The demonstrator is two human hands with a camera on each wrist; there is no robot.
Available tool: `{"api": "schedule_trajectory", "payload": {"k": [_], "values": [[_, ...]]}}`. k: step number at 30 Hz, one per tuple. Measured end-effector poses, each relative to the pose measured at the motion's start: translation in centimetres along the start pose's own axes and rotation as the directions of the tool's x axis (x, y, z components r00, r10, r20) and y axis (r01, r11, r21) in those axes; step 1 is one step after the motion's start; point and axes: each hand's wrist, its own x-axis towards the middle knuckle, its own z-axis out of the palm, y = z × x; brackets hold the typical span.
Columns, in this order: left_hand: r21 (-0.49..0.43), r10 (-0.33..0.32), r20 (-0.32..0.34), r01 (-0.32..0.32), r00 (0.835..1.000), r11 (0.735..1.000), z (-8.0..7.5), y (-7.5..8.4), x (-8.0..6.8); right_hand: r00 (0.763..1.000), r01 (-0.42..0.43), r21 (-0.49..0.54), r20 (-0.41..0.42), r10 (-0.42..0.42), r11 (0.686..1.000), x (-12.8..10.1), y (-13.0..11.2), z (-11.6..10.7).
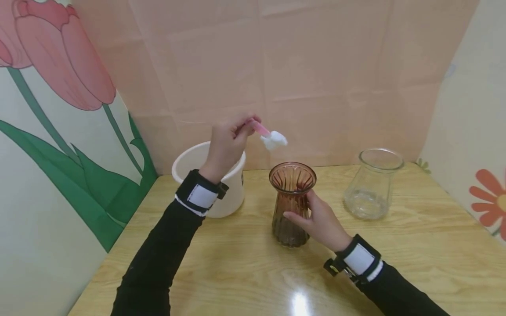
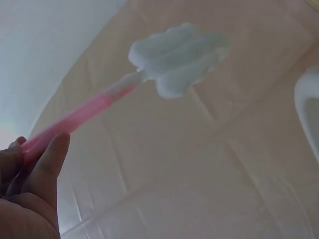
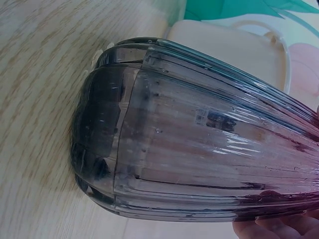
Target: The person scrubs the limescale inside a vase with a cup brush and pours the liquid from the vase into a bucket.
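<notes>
Fingers (image 1: 297,216) of my right hand (image 1: 322,224) curl round the ribbed brown vase (image 1: 291,202) standing upright on the wooden table (image 1: 415,245). Above and left of that vase, my left hand (image 1: 227,145) pinches a pink-handled sponge brush (image 1: 269,136). Behind-left of the vase sits a white bucket (image 1: 186,162), to its right a clear glass vase (image 1: 371,184).

Light wood-grain table (image 1: 245,272) w/ a bright glare spot near the front edge; back wall (image 1: 316,66) is peach paper, creased into panels; left wall (image 1: 47,145) pale w/ a big pink tulip (image 1: 59,52) & green leaves; right wall (image 1: 474,131) cream w/ an orange flower (image 1: 492,199).
</notes>
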Motion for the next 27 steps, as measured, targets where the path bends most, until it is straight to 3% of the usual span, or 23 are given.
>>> {"api": "schedule_trajectory", "payload": {"k": [6, 16, 27], "values": [[-0.039, -0.113, 0.010, 0.113, 0.994, 0.993, 2.0, -1.8, -1.2, 1.000, 0.010, 0.005, -0.003, -0.010, 1.000, 0.2, -0.1, 0.1], [-0.062, -0.238, -0.019, 0.236, 0.971, 0.970, 4.6, -5.0, -3.7, 1.000, 0.014, 0.014, -0.005, -0.014, 1.000, 0.1, -0.2, 0.2], [-0.032, -0.298, 0.027, 0.299, 0.954, 0.954, 7.8, -7.9, -6.5, 1.000, 0.015, 0.009, -0.019, -0.015, 1.000, 0.1, -0.2, 0.1]]}}
